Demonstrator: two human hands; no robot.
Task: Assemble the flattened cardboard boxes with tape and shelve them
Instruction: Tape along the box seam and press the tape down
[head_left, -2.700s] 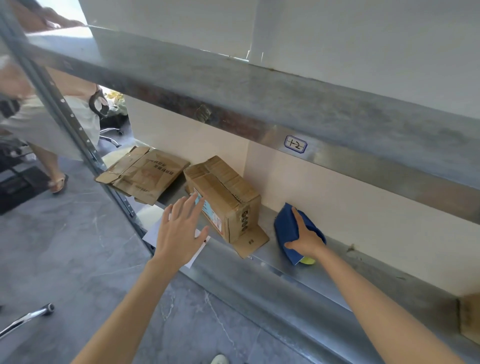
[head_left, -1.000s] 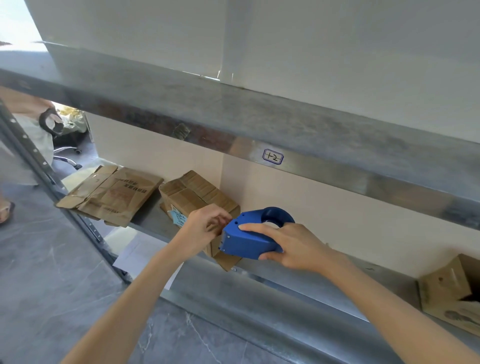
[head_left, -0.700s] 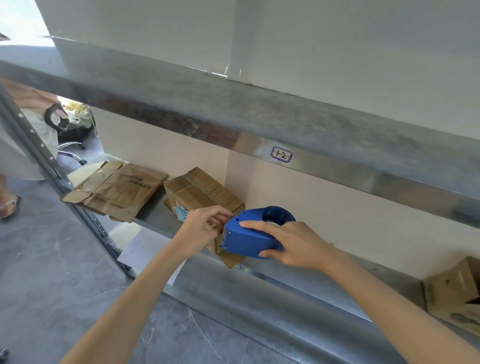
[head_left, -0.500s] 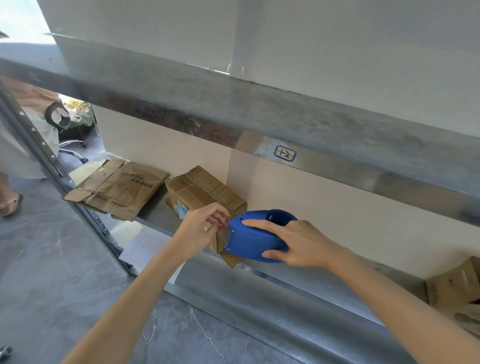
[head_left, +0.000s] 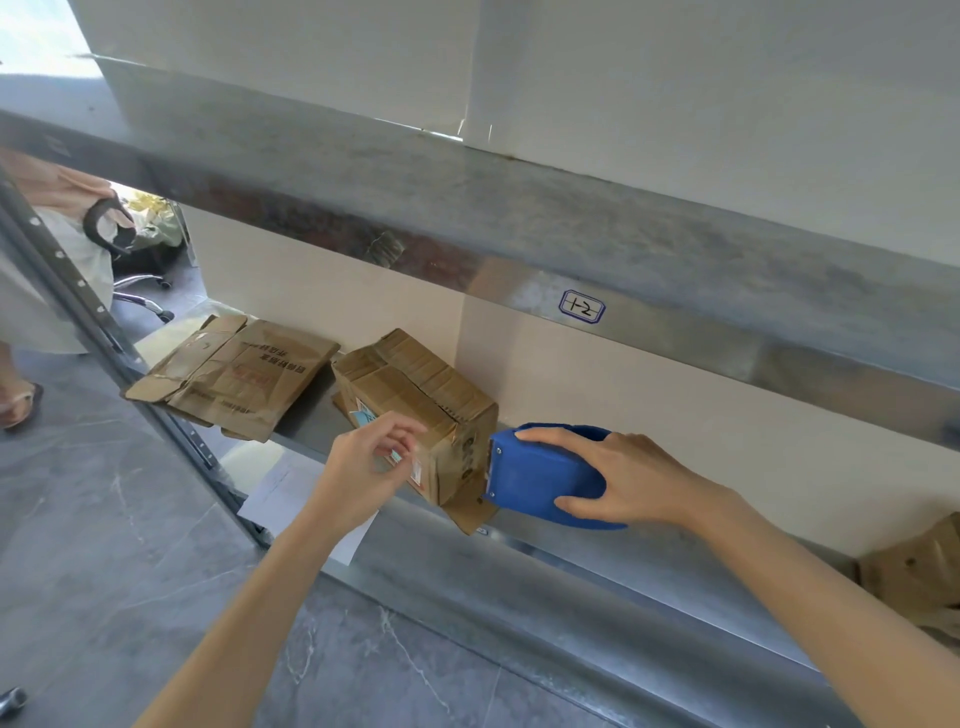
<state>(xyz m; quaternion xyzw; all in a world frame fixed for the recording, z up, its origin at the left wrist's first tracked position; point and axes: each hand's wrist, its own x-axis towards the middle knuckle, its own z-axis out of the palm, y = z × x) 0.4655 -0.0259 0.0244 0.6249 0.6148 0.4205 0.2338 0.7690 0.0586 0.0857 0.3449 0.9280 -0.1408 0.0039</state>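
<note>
A small assembled cardboard box (head_left: 415, 389) lies tilted on the lower metal shelf (head_left: 597, 566), one bottom flap sticking out at the shelf edge. My right hand (head_left: 628, 478) grips a blue tape dispenser (head_left: 540, 483) whose cutter end is against the box's right end. My left hand (head_left: 369, 467) hovers in front of the box's front face with thumb and fingers pinched, as if on the end of clear tape; the tape itself is hard to see. A flattened cardboard box (head_left: 234, 374) lies on the shelf to the left.
The upper shelf (head_left: 519, 218), labelled "1-2", overhangs the work area. Another cardboard box (head_left: 919, 571) sits at the far right of the lower shelf. A slotted upright post (head_left: 104, 332) stands at the left, with a person (head_left: 47, 280) beyond it. White paper (head_left: 291, 493) lies below.
My right hand picked the dispenser up off the shelf and brought it to the box's right end. My left hand pinched at the dispenser's mouth, then drew away to the left.
</note>
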